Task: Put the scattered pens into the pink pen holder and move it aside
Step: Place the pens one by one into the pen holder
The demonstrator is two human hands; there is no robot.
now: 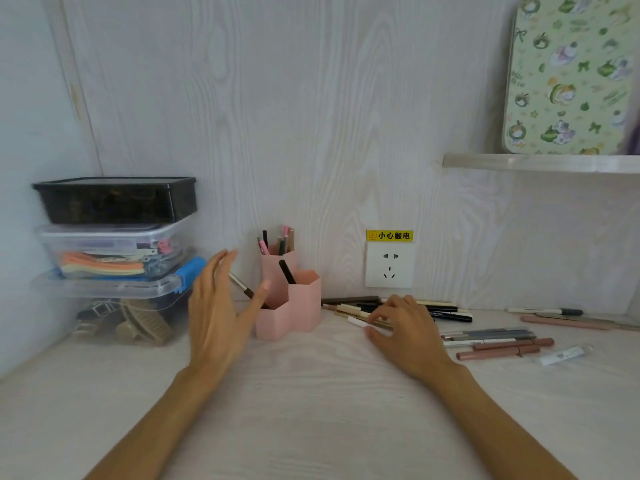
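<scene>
Clearly the job is only partly done: the pink pen holder stands on the desk against the far wall, with a handful of pens already upright in its tall far cup, one black pen in the right cup and one leaning out of the near-left cup. Many more lie loose to its right: a heap of pens just beside the holder, a second cluster nearer and further right, and a few at the far right edge. The left hand is spread wide open beside the holder, its thumb close to the holder's left wall, gripping nothing. The right hand rests palm down on the nearest heap, fingers curled over a pen; whether it has pinched one yet I cannot tell. Moving the holder aside looks not yet begun
</scene>
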